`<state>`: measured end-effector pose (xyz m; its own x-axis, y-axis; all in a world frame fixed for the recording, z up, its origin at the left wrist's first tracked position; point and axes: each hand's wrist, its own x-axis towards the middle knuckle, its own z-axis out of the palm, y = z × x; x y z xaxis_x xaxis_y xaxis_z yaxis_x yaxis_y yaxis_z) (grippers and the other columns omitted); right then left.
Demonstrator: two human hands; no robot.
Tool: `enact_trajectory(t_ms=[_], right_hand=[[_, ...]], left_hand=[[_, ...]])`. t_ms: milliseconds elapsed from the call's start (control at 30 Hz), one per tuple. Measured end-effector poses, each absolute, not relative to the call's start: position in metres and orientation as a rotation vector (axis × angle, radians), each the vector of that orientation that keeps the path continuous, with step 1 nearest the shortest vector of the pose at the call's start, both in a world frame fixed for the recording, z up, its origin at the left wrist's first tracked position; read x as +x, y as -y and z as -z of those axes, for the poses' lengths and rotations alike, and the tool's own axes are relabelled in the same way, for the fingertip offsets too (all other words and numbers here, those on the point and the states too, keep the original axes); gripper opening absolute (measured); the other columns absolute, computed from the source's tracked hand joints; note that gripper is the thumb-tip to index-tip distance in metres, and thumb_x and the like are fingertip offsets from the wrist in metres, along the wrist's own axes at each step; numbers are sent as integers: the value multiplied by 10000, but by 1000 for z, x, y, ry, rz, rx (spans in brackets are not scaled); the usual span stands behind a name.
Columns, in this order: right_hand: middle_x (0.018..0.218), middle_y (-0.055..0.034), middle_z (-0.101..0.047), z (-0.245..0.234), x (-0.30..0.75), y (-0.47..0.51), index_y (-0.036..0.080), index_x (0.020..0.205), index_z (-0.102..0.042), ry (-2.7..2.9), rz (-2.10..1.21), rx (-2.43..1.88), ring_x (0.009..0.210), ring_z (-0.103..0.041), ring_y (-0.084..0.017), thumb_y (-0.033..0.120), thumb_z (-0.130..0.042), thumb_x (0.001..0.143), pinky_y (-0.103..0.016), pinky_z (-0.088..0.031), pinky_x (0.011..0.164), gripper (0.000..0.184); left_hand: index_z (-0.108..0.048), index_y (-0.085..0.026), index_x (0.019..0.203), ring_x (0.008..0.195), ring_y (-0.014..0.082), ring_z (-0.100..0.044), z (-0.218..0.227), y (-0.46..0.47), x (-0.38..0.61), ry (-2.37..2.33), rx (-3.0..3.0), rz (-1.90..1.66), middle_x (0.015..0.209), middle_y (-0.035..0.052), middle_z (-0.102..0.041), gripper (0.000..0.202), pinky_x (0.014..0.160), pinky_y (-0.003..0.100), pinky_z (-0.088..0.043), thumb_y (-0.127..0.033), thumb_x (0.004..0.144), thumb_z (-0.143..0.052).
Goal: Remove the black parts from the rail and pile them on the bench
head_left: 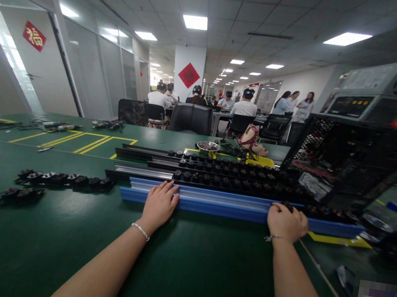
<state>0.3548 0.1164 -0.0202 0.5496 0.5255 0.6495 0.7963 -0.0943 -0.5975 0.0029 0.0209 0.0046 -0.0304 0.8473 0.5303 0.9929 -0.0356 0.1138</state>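
Note:
A long blue rail (219,204) with a channel along its top lies across the green table. My left hand (160,205) grips its left part, fingers over the top edge and thumb at the front. Farther right, my right hand (286,222) is closed over the rail with curled fingers. What it holds is hidden, though a bit of black shows at the fingertips. Black socket-like modules (331,213) sit in the rail's right end. Just behind lie several black rails (130,170) carrying rows of similar black modules (230,183).
Loose black modules (65,180) lie at left. A metal dish (208,146) and cables stand behind the rails. An open computer case (348,157) bears power supplies (386,80) at right, near a blue-capped bottle (378,222). People (245,106) sit at tables beyond.

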Motion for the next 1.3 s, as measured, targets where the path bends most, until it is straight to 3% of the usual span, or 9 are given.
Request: enact_trajectory(t_ms=[500,1300], right_hand=[[1011,-61,-564,16,346,-113,271,760,-719,1166,241,-1869,1018,-440,-274,329,-493,712,-598,-206,973,239],[1066,-54,-566,5,331,-103,292,793,-731,1311,261,-2001,961,-440,-246,334,-489,760,-560,-194,981,248]], left_hand=[[-559,-249,1204,1252,214,-419,-5,-20,3,1935,-1951,676,1324,33,-517,420,1032,415,-323,-396,905,-304],[-569,-244,1198,1246,217,-424,-7,-20,4,1941,-1941,682,1314,38,-527,406,1020,418,-338,-381,901,-328]])
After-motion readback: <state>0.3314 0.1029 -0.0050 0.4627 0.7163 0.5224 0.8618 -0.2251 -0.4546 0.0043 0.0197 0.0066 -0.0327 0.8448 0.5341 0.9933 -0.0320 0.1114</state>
